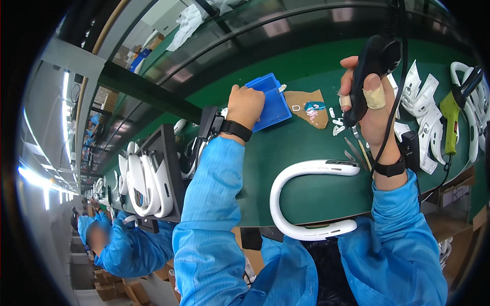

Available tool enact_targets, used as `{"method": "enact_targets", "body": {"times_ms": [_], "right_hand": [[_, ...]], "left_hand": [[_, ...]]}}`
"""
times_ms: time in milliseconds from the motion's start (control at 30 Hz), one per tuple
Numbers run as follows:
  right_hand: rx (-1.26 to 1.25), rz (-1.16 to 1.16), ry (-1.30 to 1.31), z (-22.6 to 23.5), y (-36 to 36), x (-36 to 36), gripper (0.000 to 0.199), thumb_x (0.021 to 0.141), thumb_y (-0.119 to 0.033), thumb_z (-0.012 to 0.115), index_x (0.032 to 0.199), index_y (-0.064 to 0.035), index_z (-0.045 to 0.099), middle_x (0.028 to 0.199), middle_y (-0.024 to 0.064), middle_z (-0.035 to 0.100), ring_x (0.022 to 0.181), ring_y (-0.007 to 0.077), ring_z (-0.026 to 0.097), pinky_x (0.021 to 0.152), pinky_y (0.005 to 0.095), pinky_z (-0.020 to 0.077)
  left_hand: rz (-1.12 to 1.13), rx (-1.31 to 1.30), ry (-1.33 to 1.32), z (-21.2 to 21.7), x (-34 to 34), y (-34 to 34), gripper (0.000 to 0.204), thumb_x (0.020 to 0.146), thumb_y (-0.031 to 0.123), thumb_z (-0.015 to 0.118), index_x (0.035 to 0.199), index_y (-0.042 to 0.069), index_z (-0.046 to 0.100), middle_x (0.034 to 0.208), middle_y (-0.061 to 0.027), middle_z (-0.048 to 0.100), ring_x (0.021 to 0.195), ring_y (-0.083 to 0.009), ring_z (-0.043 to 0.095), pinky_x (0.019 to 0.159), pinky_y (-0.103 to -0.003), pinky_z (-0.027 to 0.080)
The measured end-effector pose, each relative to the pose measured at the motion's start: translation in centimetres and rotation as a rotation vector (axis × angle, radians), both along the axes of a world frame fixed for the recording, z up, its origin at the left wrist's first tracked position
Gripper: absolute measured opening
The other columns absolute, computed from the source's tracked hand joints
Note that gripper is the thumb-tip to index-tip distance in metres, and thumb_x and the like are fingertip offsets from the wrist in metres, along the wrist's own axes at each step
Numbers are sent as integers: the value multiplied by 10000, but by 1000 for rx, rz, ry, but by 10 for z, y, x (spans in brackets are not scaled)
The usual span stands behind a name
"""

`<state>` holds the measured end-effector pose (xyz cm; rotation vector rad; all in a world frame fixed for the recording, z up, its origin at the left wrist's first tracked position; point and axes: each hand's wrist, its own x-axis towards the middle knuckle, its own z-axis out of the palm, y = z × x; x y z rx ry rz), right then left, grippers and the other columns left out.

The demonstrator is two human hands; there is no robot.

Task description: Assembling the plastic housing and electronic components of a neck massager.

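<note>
My left hand (245,106) is closed on the near-left side of a small blue plastic bin (273,104), which looks tilted; the fingertips are hidden. A black electric screwdriver (375,66), its bit pointing down, is wrapped in my right hand (376,109), with tan tape on the thumb and a finger. Below the bit, small white parts (338,126) and tweezers (352,148) lie on the green table. Between my forearms a white U-shaped neckband housing (279,196) rests at the table's front edge. Brown cardboard (306,104) with small clear and teal bits lies beside the bin.
White curved shells (426,112) and a lime-green electric screwdriver (451,122) sit at the right. A black rack (171,168) with white neckbands stands at the left. The screwdriver's cord (404,76) hangs past my right wrist. A co-worker in blue (135,250) sits at the left.
</note>
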<state>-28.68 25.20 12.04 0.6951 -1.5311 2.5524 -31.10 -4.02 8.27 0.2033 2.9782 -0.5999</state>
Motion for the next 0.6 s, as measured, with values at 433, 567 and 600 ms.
{"method": "enact_targets", "body": {"times_ms": [433, 567, 600], "right_hand": [[10, 1, 2, 1, 4, -5, 436, 1010, -407, 595, 1211, -20, 585, 820, 20, 583, 664, 77, 533, 606, 222, 429], [5, 25, 5, -2, 4, -6, 417, 1007, -383, 599, 1209, -19, 580, 815, 19, 577, 661, 78, 535, 603, 222, 433], [-15, 31, -10, -3, 2, -6, 414, 1008, -381, 595, 1208, -19, 581, 815, 20, 577, 661, 79, 534, 603, 222, 433]], "left_hand": [[-164, 55, 7, 2, 3, 6, 110, 825, 165, 645, 745, 203, 710, 720, 33, 721, 792, -209, 708, 758, -393, 484], [-154, 121, -7, 1, 1, 4, 50, 775, 205, 731, 739, 184, 703, 739, -22, 722, 790, -254, 709, 713, -425, 515], [-123, 129, 13, 2, 1, 2, 68, 753, 215, 759, 740, 176, 705, 747, -33, 724, 801, -268, 716, 704, -422, 537]]}}
